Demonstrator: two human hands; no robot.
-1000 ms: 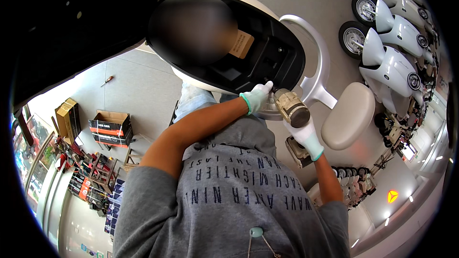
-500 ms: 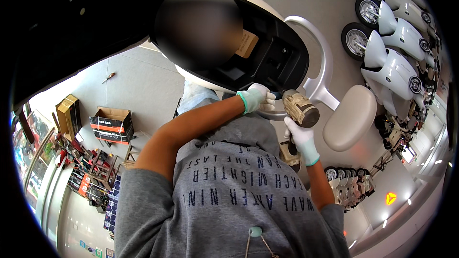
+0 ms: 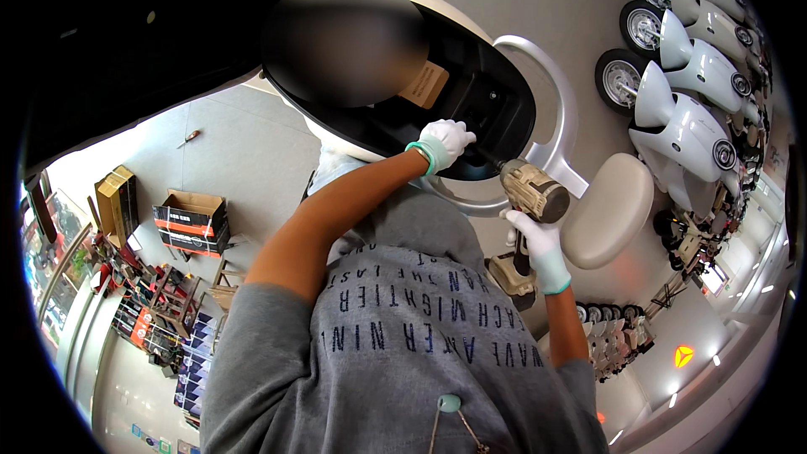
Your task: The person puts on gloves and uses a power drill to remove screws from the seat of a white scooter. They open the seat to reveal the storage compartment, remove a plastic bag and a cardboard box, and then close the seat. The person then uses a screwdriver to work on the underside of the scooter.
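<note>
My right hand (image 3: 534,244), in a white glove with a mint-green cuff, is wrapped round the handle of a tan cordless drill (image 3: 534,190). Its chuck and dark bit point left and away, into the black storage compartment (image 3: 509,130) of a scooter. At the compartment's near edge is my left hand (image 3: 448,143), also gloved, reaching inside close to the bit. The left fingers are bent together; what they hold, if anything, is too small to make out. A brown cardboard piece (image 3: 424,85) lies in the compartment. A blurred patch hides the compartment's far left part.
A grey grab rail (image 3: 561,84) curves round the compartment's right end, beside a beige padded backrest (image 3: 609,212). Several pale scooters (image 3: 683,130) stand in a row at right. On the floor at left are an open carton (image 3: 192,217) and a screwdriver (image 3: 193,134).
My left hand has moved up and slightly left, from the compartment's near rim to inside it. My right hand and the drill have shifted slightly right and nearer.
</note>
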